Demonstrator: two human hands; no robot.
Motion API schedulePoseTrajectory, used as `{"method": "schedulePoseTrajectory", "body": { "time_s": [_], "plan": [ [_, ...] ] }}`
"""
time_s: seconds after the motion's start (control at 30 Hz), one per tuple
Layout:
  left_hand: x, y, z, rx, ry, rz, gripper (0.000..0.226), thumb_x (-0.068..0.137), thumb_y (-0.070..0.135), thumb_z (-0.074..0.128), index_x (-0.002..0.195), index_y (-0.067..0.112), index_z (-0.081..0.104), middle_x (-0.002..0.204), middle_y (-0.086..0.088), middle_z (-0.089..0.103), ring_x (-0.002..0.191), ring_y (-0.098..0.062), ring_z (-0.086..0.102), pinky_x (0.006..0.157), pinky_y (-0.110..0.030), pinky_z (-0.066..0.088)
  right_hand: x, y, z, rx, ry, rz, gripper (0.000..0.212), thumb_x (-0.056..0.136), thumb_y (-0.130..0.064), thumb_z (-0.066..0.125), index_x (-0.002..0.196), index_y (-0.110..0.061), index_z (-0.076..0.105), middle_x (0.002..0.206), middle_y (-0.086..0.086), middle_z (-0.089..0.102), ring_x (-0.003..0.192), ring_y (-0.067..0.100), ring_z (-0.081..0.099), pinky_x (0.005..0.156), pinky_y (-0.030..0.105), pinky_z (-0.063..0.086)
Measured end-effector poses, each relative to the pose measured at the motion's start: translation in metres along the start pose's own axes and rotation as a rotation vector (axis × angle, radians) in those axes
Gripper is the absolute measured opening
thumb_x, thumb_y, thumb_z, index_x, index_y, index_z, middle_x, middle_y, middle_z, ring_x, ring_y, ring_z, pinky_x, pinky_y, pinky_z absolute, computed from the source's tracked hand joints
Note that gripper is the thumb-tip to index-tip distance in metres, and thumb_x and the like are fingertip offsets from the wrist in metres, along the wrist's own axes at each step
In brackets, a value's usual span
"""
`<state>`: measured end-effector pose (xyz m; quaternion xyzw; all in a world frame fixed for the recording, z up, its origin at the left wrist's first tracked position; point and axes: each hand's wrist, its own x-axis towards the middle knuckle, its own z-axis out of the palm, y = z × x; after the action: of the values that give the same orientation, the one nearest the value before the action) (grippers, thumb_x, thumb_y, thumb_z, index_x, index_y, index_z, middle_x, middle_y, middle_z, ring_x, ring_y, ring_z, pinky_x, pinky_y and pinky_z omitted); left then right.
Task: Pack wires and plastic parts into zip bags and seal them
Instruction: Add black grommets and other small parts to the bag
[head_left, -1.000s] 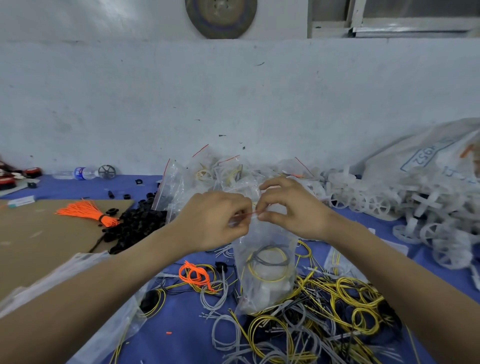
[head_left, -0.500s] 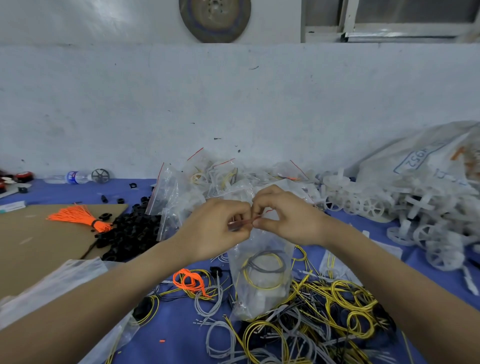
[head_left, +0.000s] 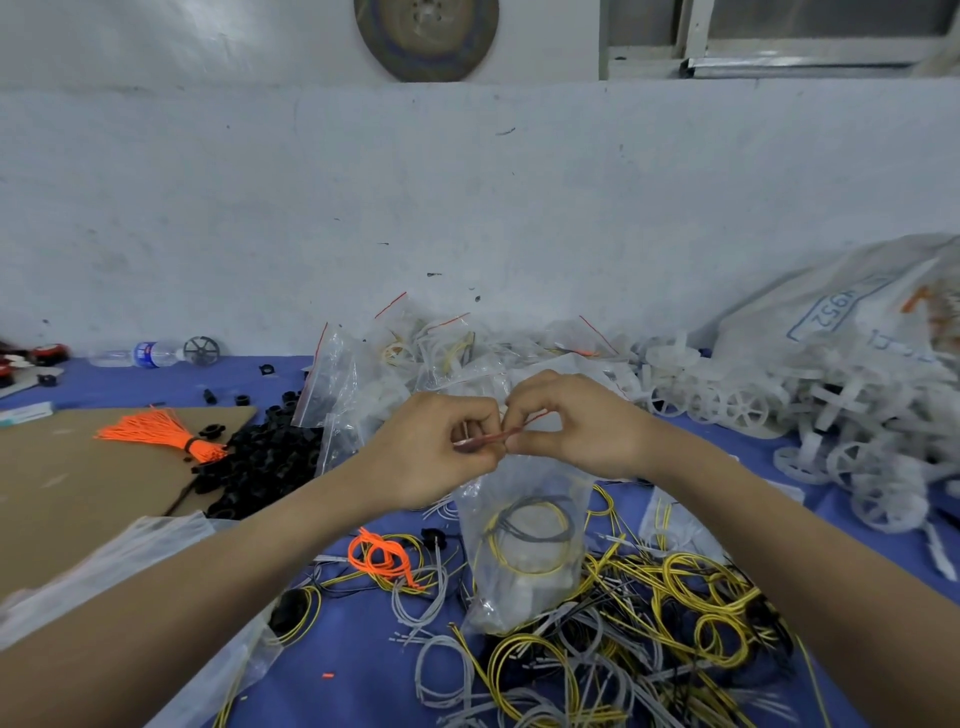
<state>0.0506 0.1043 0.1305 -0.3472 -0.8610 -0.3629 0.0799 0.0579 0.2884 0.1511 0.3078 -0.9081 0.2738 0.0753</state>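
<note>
- Since half a second ago both our hands have stayed on the mouth of the zip bag (head_left: 519, 488), and a little more of its red seal strip (head_left: 498, 434) now shows between them, tilted up toward the right hand.
- Under everything lies the blue table cover (head_left: 363, 670).
- Far right of the right hand, a big printed sack (head_left: 841, 306) leans on the wall, and a heap of white plastic wheels (head_left: 779, 415) spills from it toward our right wrist.
- Left of the left hand lies a cardboard sheet (head_left: 78, 493), with a pile of black parts (head_left: 260, 457) between it and that hand.
- Below the hands, on the side nearer us, loose yellow and grey wires (head_left: 649, 613) sprawl.
- Just beyond the hands is a mound of filled zip bags (head_left: 415, 358).
- The zip bag hangs from our fingers (clear plastic, so we see in); its bottom reaches the loose wires, and a grey-and-yellow coil (head_left: 519, 506) sits inside.
- Our left hand (head_left: 431, 457) is curled, pinching the left end of the strip.
- Our right hand (head_left: 582, 431) pinches the strip just beside it, thumb under, fingers arched over.
- An orange tassel bundle (head_left: 161, 434) lies on the cardboard, and a small orange wire loop (head_left: 382, 553) lies below the left hand.
</note>
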Motion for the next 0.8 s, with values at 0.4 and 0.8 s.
{"method": "schedulePoseTrajectory", "body": {
  "time_s": [0.4,0.8],
  "plan": [
    [0.008,0.000,0.000,0.214,0.003,0.020,0.012,0.076,0.029,0.056,0.063,0.030,0.054,0.054,0.010,0.052,0.057,-0.009,0.049,0.060,-0.034,0.046,0.001,0.015,-0.004,-0.201,0.055,-0.020,0.010,0.085,-0.026,0.068,0.091,-0.018,0.070,0.098,-0.001,0.062,0.108,0.017,0.048,0.099,0.047,0.033],
    [0.011,0.001,0.003,0.334,0.003,0.056,0.010,0.079,0.026,0.058,0.071,0.020,0.058,0.059,0.009,0.051,0.059,-0.008,0.047,0.061,-0.033,0.046,-0.002,0.022,-0.005,-0.250,0.070,-0.034,0.009,0.086,-0.025,0.067,0.090,-0.017,0.070,0.092,-0.012,0.055,0.107,0.006,0.042,0.102,0.049,0.030]
  ]
}}
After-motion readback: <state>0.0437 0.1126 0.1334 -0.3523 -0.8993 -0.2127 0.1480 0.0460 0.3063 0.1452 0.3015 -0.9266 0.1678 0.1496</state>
